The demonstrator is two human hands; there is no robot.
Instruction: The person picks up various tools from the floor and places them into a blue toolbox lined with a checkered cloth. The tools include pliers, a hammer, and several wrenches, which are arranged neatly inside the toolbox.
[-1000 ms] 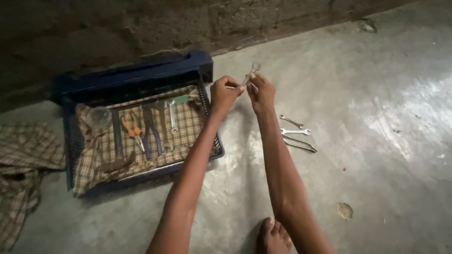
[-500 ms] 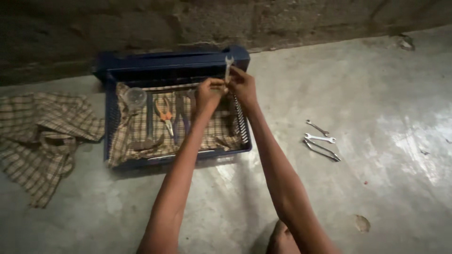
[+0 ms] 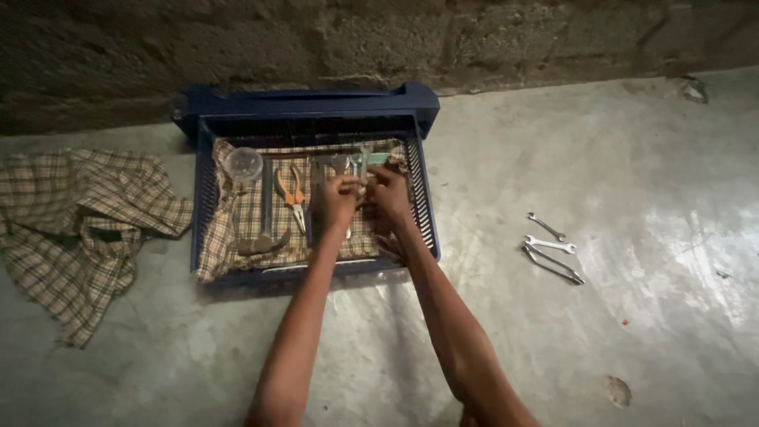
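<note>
Both hands are inside the blue plastic crate [image 3: 308,119], which stands against the wall. The left hand [image 3: 336,202] and the right hand [image 3: 389,194] are close together and jointly pinch a small spanner [image 3: 364,162] over the crate's checked cloth lining [image 3: 237,229]. Orange-handled pliers [image 3: 292,194] and a clear round lid [image 3: 243,164] lie in the crate's left half. Loose spanners [image 3: 551,247] lie on the floor well right of the crate; a crumpled checked cloth [image 3: 79,213] lies left of it.

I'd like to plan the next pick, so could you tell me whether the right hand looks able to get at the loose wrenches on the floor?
Probably yes: the wrenches lie in the open on the bare floor, on the same side as the right hand, with nothing between them.
</note>
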